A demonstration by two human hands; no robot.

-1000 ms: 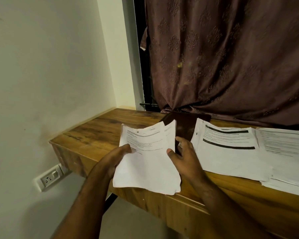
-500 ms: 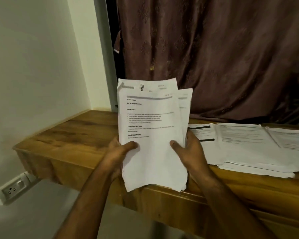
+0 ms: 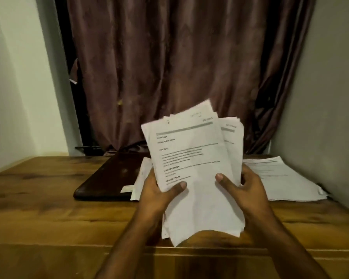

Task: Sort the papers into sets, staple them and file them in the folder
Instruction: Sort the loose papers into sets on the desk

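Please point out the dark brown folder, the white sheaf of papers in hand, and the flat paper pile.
Dark brown folder [image 3: 107, 176], head view, cover's middle.
White sheaf of papers [image 3: 197, 158], head view, front sheet.
Flat paper pile [image 3: 280, 178], head view, top sheet.

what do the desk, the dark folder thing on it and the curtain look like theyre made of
Desk: wood or wood-look laminate, going by the brown grain streaks and a soft sheen; which of the two is unclear.
Dark folder: a smooth, slightly glossy cover with rounded corners, perhaps leatherette or plastic; it reflects light faintly.
Curtain: woven fabric, brownish with a satin-like sheen, hanging in soft vertical folds.
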